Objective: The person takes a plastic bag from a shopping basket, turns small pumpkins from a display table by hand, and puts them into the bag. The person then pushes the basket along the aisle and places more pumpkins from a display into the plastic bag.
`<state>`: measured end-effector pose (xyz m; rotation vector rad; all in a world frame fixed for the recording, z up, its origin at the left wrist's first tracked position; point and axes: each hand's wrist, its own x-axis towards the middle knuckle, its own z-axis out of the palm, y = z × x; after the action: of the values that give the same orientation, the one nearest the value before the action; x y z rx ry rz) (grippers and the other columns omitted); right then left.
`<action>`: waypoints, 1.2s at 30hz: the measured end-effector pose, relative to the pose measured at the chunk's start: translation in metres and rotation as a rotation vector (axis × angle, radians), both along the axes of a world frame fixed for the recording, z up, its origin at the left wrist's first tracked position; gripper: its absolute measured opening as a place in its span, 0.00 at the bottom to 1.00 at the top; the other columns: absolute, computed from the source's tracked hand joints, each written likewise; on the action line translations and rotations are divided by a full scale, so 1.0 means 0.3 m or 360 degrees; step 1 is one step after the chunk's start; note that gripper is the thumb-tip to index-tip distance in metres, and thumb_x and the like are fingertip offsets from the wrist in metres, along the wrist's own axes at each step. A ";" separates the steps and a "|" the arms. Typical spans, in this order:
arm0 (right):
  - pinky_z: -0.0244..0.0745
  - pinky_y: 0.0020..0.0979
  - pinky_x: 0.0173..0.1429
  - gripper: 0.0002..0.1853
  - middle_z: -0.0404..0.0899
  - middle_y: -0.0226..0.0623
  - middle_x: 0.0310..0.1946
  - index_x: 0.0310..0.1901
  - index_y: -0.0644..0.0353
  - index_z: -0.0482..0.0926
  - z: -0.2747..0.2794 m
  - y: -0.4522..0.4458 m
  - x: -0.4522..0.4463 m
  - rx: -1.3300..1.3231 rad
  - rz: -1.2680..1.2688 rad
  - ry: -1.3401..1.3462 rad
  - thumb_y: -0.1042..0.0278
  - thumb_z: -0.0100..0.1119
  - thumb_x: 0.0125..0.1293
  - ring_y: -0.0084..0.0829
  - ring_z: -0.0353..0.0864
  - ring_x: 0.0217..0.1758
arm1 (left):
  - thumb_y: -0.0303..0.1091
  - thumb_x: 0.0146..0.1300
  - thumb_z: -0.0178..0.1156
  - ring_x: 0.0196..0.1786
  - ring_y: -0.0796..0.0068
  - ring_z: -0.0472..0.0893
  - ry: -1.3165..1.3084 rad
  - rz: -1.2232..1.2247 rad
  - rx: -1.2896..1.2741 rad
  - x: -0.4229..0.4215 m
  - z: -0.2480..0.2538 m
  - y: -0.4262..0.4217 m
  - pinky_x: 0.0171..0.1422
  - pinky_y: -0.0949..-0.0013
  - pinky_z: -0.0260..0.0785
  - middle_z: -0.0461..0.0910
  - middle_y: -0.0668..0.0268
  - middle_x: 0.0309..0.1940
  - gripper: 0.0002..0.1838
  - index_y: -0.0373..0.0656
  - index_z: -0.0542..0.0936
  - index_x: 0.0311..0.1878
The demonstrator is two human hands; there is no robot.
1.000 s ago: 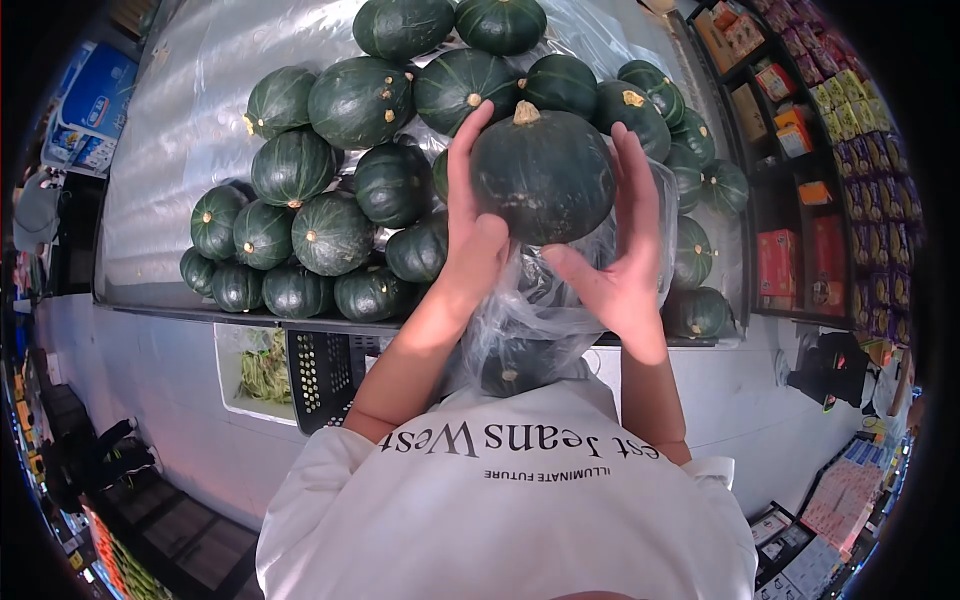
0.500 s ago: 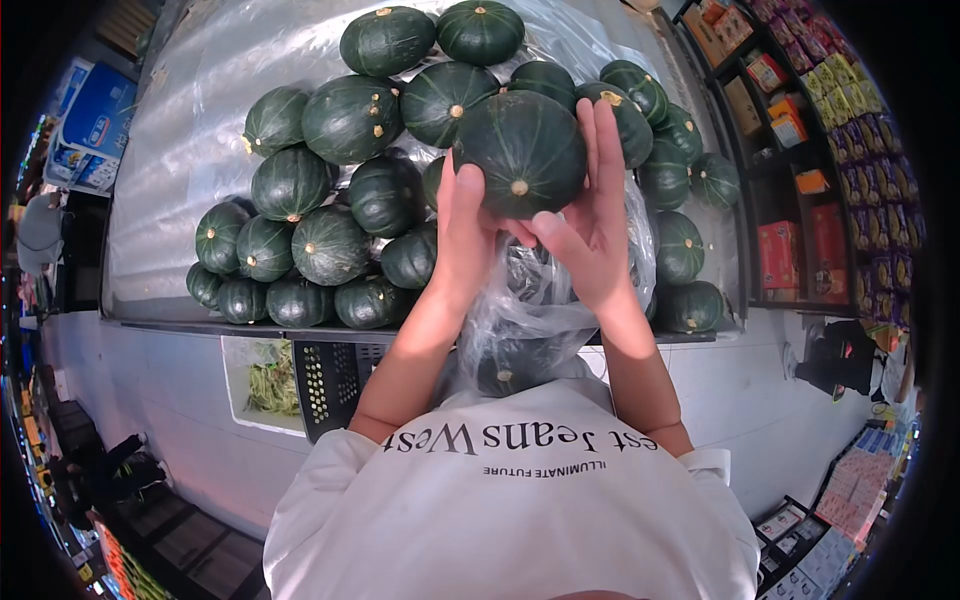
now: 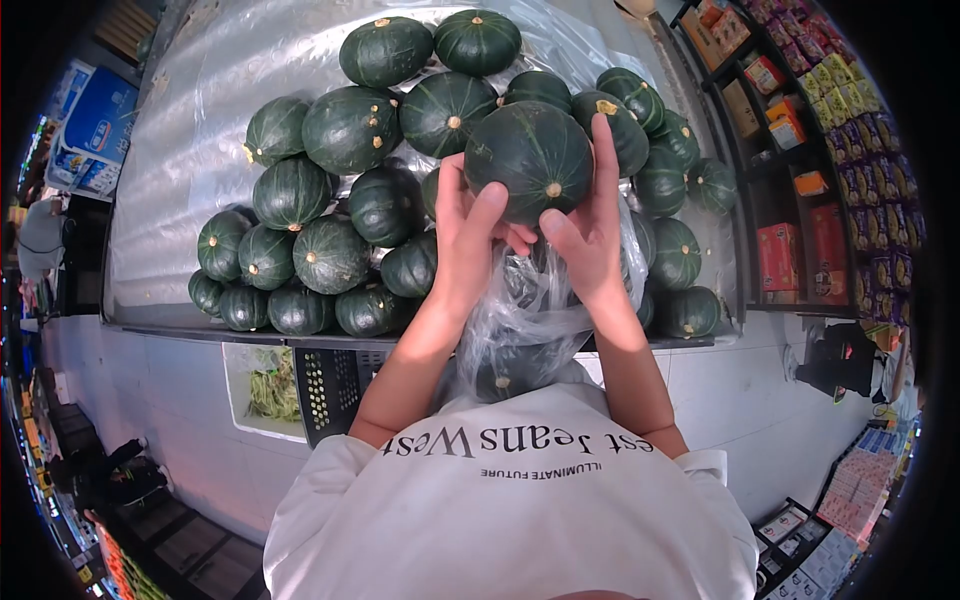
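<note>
Above the near edge of the display table [image 3: 200,70], the left hand [image 3: 592,250] and right hand [image 3: 470,240] are clamped together on a dark green squash [image 3: 530,160], its pale stem scar toward the near side. Clear plastic [image 3: 520,320] hangs just below the hands, and more squashes [image 3: 332,252] lie to the left, right and far side.

The left hand [image 3: 466,245] and right hand [image 3: 592,255] cup a round, dark-green pumpkin [image 3: 525,155] with a pale stem end. Just below is a crumpled, clear plastic bag [image 3: 525,315]; more green pumpkins [image 3: 332,254] lie on the silvery, sheet-covered desk [image 3: 210,110].
</note>
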<state>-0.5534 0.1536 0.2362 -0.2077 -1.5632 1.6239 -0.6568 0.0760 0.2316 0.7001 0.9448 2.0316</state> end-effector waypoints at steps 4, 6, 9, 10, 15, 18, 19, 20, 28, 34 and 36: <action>0.60 0.39 0.70 0.51 0.47 0.47 0.71 0.73 0.58 0.35 -0.002 0.001 -0.002 -0.0053 -0.0029 0.0010 0.73 0.62 0.57 0.40 0.57 0.71 | 0.34 0.61 0.58 0.28 0.73 0.80 0.0050 -0.0013 -0.0021 0.001 -0.009 -0.005 0.27 0.76 0.74 0.77 0.55 0.40 0.26 0.39 0.59 0.58; 0.59 0.40 0.71 0.51 0.46 0.46 0.71 0.73 0.58 0.35 -0.008 0.005 0.001 -0.0085 -0.0007 0.0000 0.73 0.64 0.57 0.40 0.55 0.72 | 0.32 0.60 0.58 0.32 0.73 0.80 0.0047 -0.0019 -0.0026 0.001 -0.010 -0.007 0.30 0.75 0.75 0.76 0.55 0.43 0.28 0.39 0.58 0.60; 0.56 0.41 0.72 0.52 0.44 0.45 0.72 0.73 0.57 0.35 -0.025 0.011 0.008 -0.0131 0.0055 -0.0011 0.74 0.64 0.57 0.40 0.54 0.73 | 0.34 0.59 0.59 0.44 0.72 0.78 0.0096 -0.0041 -0.0017 -0.003 -0.012 -0.009 0.35 0.75 0.75 0.69 0.55 0.52 0.33 0.42 0.56 0.65; 0.56 0.42 0.73 0.52 0.43 0.44 0.73 0.73 0.56 0.36 -0.033 0.012 0.012 -0.0142 0.0073 -0.0016 0.74 0.64 0.57 0.39 0.53 0.73 | 0.35 0.59 0.58 0.46 0.71 0.77 0.0091 -0.0021 -0.0010 -0.004 -0.015 -0.008 0.36 0.74 0.75 0.68 0.55 0.54 0.33 0.42 0.56 0.66; 0.54 0.41 0.73 0.56 0.42 0.46 0.73 0.73 0.59 0.38 -0.022 -0.019 0.012 -0.0083 0.0055 0.0022 0.73 0.69 0.50 0.40 0.50 0.75 | 0.39 0.58 0.59 0.60 0.65 0.69 0.0197 0.0027 0.0023 -0.002 -0.025 -0.001 0.58 0.65 0.68 0.65 0.56 0.58 0.37 0.42 0.55 0.68; 0.55 0.41 0.73 0.59 0.45 0.48 0.72 0.73 0.60 0.39 -0.049 -0.003 0.016 0.0195 0.0028 -0.0135 0.70 0.73 0.46 0.41 0.51 0.74 | 0.35 0.54 0.62 0.60 0.64 0.68 0.0379 0.0136 0.0006 -0.003 -0.031 -0.008 0.67 0.61 0.59 0.66 0.56 0.57 0.42 0.42 0.53 0.70; 0.55 0.41 0.72 0.61 0.48 0.49 0.71 0.72 0.62 0.41 -0.054 -0.006 0.011 0.0219 -0.0068 -0.0175 0.66 0.77 0.41 0.43 0.53 0.73 | 0.34 0.54 0.63 0.60 0.64 0.68 0.0398 0.0157 0.0016 -0.002 -0.029 -0.010 0.66 0.61 0.59 0.66 0.56 0.57 0.43 0.42 0.52 0.70; 0.55 0.41 0.72 0.62 0.49 0.50 0.71 0.72 0.62 0.42 -0.055 -0.004 0.014 0.0304 -0.0112 -0.0230 0.65 0.77 0.40 0.43 0.53 0.73 | 0.33 0.53 0.63 0.60 0.64 0.68 0.0415 0.0178 0.0027 0.000 -0.028 -0.012 0.66 0.61 0.60 0.66 0.55 0.57 0.43 0.42 0.52 0.70; 0.62 0.40 0.68 0.60 0.61 0.50 0.63 0.70 0.63 0.48 0.008 -0.024 0.033 0.0411 -0.0256 -0.0528 0.64 0.79 0.37 0.42 0.64 0.67 | 0.34 0.52 0.63 0.62 0.63 0.67 0.0353 0.0230 0.0315 -0.008 -0.068 0.001 0.68 0.59 0.57 0.64 0.52 0.60 0.46 0.41 0.48 0.71; 0.66 0.37 0.65 0.56 0.67 0.47 0.59 0.68 0.63 0.53 0.082 0.007 -0.031 0.0665 -0.0205 -0.0393 0.64 0.78 0.36 0.39 0.70 0.62 | 0.39 0.53 0.59 0.67 0.59 0.61 0.0576 0.0547 0.0353 -0.016 0.002 -0.011 0.72 0.57 0.48 0.62 0.49 0.62 0.42 0.38 0.52 0.69; 0.68 0.37 0.63 0.53 0.69 0.48 0.57 0.66 0.64 0.57 0.149 0.006 -0.095 0.0683 -0.0171 -0.0326 0.65 0.77 0.36 0.39 0.72 0.60 | 0.39 0.53 0.58 0.67 0.58 0.61 0.0629 0.0740 0.0345 -0.042 0.056 -0.008 0.72 0.57 0.47 0.61 0.48 0.62 0.41 0.38 0.53 0.69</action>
<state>-0.5819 0.1553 0.2811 -0.2259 -1.9801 1.1792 -0.6695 0.0737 0.2484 1.1111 1.2089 2.4816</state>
